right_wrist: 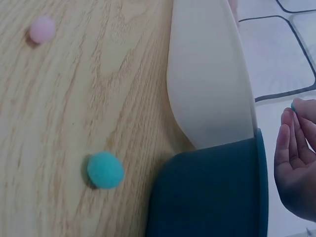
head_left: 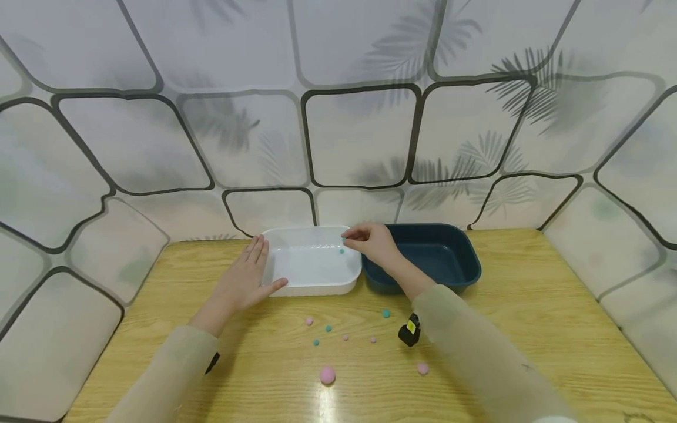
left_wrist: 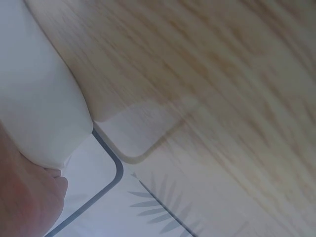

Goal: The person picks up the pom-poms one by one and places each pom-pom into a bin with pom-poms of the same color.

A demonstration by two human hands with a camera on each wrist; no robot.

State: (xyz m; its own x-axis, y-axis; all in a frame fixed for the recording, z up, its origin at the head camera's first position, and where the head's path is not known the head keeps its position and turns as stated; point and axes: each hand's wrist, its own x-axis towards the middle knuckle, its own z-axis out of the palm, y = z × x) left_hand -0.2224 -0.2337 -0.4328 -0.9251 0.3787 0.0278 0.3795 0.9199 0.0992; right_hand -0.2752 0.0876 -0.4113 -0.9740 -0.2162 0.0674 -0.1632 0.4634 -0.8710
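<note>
My left hand (head_left: 240,279) rests against the left end of a white tub (head_left: 312,289), fingers straight along the rim and thumb over the front edge. Over the tub's right end, my right hand (head_left: 376,244) pinches a small teal pom-pom (right_wrist: 293,105) between thumb and fingertips, mostly covered by them. Another small teal pom-pom (head_left: 341,251) shows inside the white tub, below those fingertips. A dark blue tub (head_left: 439,258) stands directly right of the white one, under my right wrist. In the left wrist view, part of the left hand (left_wrist: 29,197) shows beside the white tub's outer wall.
On the wooden table (head_left: 254,364) in front of the tubs lie several teal and pink pom-poms, among them a larger pink one (head_left: 327,375), a teal one (head_left: 386,314) and a pink one (head_left: 422,368). A patterned wall (head_left: 359,141) rises right behind the tubs.
</note>
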